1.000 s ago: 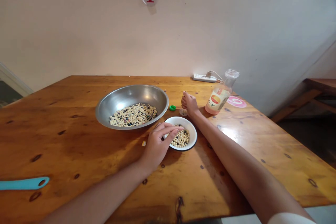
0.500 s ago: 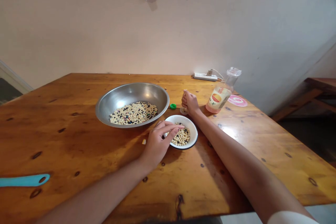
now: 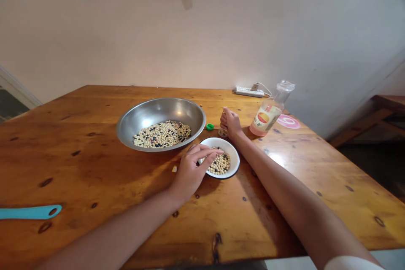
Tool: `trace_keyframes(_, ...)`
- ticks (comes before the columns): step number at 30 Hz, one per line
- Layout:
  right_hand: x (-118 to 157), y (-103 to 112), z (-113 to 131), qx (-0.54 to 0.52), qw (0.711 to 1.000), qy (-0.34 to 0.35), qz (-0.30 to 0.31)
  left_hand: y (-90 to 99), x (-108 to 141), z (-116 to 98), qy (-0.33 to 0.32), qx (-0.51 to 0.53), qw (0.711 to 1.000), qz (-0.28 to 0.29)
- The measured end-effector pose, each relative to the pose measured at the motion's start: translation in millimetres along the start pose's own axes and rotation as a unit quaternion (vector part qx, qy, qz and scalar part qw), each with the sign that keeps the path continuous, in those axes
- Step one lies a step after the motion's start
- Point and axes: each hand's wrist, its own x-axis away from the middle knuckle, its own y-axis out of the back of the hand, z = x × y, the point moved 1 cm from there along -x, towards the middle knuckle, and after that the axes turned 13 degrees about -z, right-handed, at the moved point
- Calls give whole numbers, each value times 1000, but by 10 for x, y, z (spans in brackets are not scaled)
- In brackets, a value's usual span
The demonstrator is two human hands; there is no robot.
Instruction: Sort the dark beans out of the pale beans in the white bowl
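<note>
A white enamel bowl (image 3: 233, 158) with a dark rim holds pale and black beans (image 3: 221, 164). My left hand (image 3: 196, 164) reaches over its left side, thumb and fingertips pressed together above the beans; what is pinched there, if anything, is too small to name. Beyond the bowl, my right hand (image 3: 230, 123) is closed in a fist around a small clear bottle (image 3: 222, 133). Only the bottle's base shows below the fist, with some beans inside. A green bottle cap (image 3: 209, 127) lies on the table left of this hand.
A wide steel basin (image 3: 123, 130) of mixed beans stands left of the bowl. To the right are a tilted-looking glass bottle (image 3: 265, 114) with pink liquid and a pink round sticker (image 3: 288, 121). A power strip (image 3: 249, 91) lies at the back, a blue handle (image 3: 31, 212) at front left.
The view has shifted slightly. Both hands hold nearly the same places, the left over the bowl and the right around the small bottle.
</note>
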Motion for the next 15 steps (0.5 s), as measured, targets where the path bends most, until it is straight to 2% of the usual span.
trace_keyframes(15,8,28,3,-19,1000,7,11,6,3,-12,-1,4,1000,2)
